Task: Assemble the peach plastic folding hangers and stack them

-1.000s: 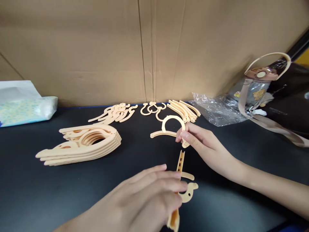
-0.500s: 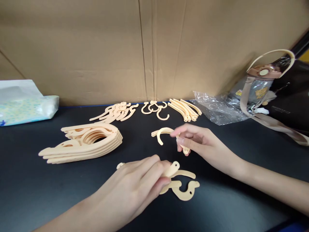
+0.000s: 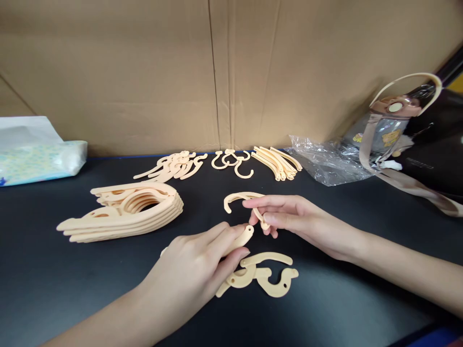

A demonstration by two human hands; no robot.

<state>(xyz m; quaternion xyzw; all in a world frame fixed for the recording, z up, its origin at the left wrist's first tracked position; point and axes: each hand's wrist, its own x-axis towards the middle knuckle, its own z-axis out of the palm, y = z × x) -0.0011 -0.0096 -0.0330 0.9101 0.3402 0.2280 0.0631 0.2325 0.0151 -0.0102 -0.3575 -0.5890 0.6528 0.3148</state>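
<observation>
My left hand (image 3: 202, 260) is closed around a cream plastic hanger arm (image 3: 243, 239). The holed end of that arm points up and right past my fingers; the rest lies under my palm. Just to the right, my right hand (image 3: 289, 214) pinches a cream hanger hook (image 3: 230, 197) between thumb and fingers. Its curved tip faces left, and its knobbed lower end shows below the thumb. Hanger parts lie flat on the table beneath: a slim curved bar (image 3: 271, 257) and pieces with round cutouts (image 3: 275, 288), partly overlapping and partly hidden by my left hand.
Stacked folded hangers (image 3: 123, 221) lie at left. Along the back are piles of hanger arms (image 3: 175, 166), several loose hooks (image 3: 244, 174) and curved bars (image 3: 278, 164). A tissue pack (image 3: 39, 161) sits far left; clear plastic wrap (image 3: 329, 166) and a strapped bottle (image 3: 387, 130) stand right.
My right hand has brought the hook slightly left and down, turning it, closer to my left hand. My left hand has shifted left with the hanger arm, uncovering more of the pieces below.
</observation>
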